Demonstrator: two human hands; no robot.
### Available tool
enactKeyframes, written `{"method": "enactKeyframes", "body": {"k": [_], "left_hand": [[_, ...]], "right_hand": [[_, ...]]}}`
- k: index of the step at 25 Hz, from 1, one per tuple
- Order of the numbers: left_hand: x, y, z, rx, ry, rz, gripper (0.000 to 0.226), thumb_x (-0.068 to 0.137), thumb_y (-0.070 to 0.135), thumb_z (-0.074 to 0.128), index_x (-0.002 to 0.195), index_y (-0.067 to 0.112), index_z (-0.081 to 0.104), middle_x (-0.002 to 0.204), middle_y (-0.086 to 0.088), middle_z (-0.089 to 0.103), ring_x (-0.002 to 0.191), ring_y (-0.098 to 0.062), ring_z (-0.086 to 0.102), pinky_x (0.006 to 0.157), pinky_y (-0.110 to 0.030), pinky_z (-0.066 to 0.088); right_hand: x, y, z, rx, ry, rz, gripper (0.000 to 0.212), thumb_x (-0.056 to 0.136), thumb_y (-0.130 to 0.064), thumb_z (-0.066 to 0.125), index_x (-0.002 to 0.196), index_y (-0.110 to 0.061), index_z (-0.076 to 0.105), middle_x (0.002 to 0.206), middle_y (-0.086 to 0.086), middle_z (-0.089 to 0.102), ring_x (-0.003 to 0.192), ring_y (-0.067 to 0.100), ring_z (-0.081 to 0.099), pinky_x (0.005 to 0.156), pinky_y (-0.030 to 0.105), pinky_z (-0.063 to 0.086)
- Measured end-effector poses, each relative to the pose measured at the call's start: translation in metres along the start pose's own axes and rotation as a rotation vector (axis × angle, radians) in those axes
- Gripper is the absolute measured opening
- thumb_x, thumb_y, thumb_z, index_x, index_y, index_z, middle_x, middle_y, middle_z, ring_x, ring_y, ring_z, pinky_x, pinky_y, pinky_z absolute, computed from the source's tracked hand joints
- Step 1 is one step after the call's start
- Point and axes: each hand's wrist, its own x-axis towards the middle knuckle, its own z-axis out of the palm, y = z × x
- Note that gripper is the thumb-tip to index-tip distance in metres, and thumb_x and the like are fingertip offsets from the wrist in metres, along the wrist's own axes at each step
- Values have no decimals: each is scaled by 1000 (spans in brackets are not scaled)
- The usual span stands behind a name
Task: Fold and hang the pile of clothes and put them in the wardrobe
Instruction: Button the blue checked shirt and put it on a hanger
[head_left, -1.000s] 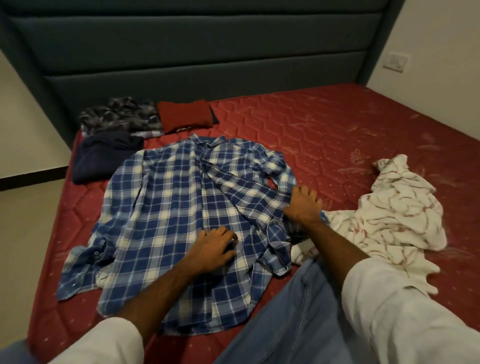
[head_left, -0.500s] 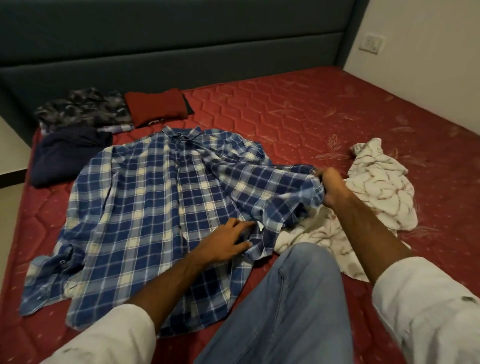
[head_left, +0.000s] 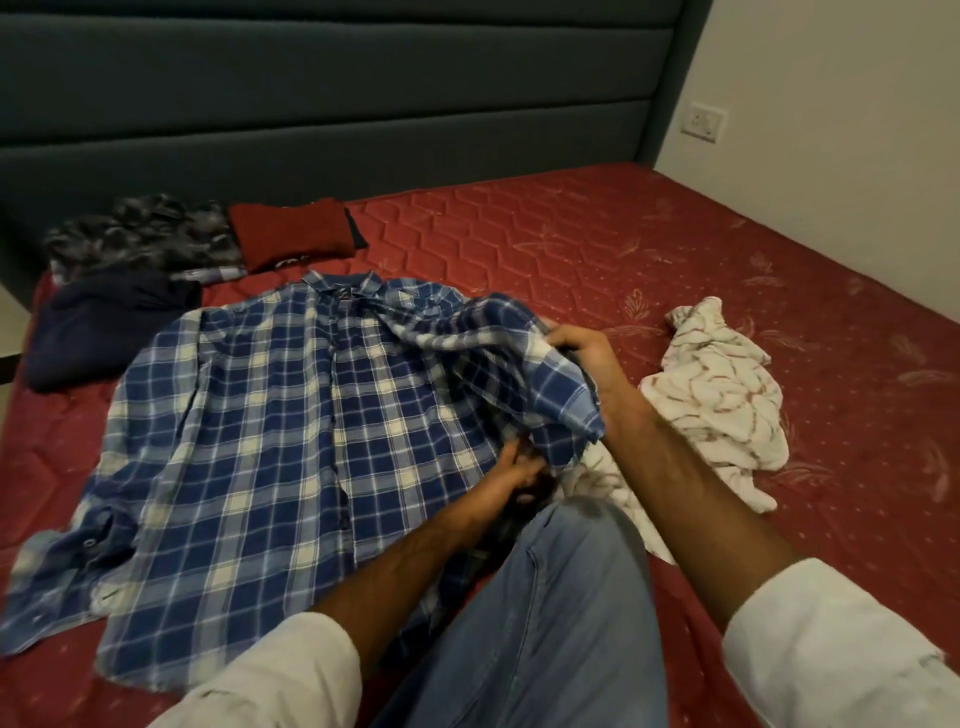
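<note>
On the red mattress (head_left: 649, 249) the plaid shirt (head_left: 270, 441) lies flat, collar toward the headboard, long axis running away from the person. Its right side is lifted: the right hand (head_left: 587, 353) grips the raised cloth from beyond, while the left hand (head_left: 511, 475), nearer the body, pinches the lower edge. The fold should likely travel leftward over the shirt's middle. Folded clothes (head_left: 156, 244) sit near the headboard; a white patterned garment (head_left: 722, 395) waits to the right. No wardrobe is visible.
</note>
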Motion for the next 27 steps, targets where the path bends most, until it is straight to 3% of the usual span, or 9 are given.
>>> {"method": "enactKeyframes", "body": {"k": [3,5,10,12,15,19,22,24,27], "left_hand": [[-19,1,-21,-84,-53,-120,33,100,22,59,131,11,61,132,-18,64,112,-27,68,94,-34,54],[-47,-2,-67,-118,-75,-178,36,99,12,57,132,0,59,132,-26,63,119,-38,64,96,-44,55],[-107,2,-181,-143,381,-271,47,101,45,48,128,7,56,118,-27,64,85,-32,66,65,-40,57],[-101,11,-174,97,431,-261,49,96,41,61,135,14,47,104,-10,62,82,-23,62,65,-36,51],[-77,14,-162,465,434,-140,73,96,18,69,151,17,22,106,-3,60,89,-18,62,71,-30,52],[-57,0,-172,703,435,-113,79,89,14,76,151,16,26,128,-11,60,108,-23,64,100,-41,51],[-56,-5,-175,725,457,-113,72,90,11,73,148,19,32,123,-9,62,103,-22,64,98,-41,52],[-56,-8,-178,728,461,-110,63,94,14,70,146,21,35,117,-8,61,100,-23,64,91,-39,52],[-61,-7,-181,729,450,-78,48,97,12,64,139,24,43,110,-16,61,98,-31,64,81,-37,53]], "right_hand": [[4,39,26,-177,-132,115,43,84,-3,51,125,-5,65,82,9,71,64,20,64,59,27,54],[5,73,41,-421,-219,197,34,90,-6,54,122,-8,66,98,8,73,84,22,66,77,31,54],[21,100,35,-780,-772,449,28,107,-34,49,125,-21,65,125,14,67,105,21,68,89,35,56],[42,95,9,-929,-504,272,24,104,-29,56,121,-15,65,120,20,69,105,29,70,91,42,58],[61,96,-46,-1575,102,-33,41,92,-36,70,128,-19,58,132,12,53,123,34,54,101,46,49],[52,105,-64,-1721,44,117,55,79,-60,76,118,-27,57,121,5,43,117,26,41,98,44,46],[52,108,-61,-1734,-124,-31,31,87,-24,76,113,-26,59,120,2,50,113,24,51,91,42,52],[52,109,-65,-1715,-241,82,39,89,-2,69,120,-24,61,124,5,61,105,23,62,85,39,59],[47,95,-62,-2063,-131,136,28,93,-17,69,120,-20,66,119,6,67,103,25,67,83,40,58]]}}
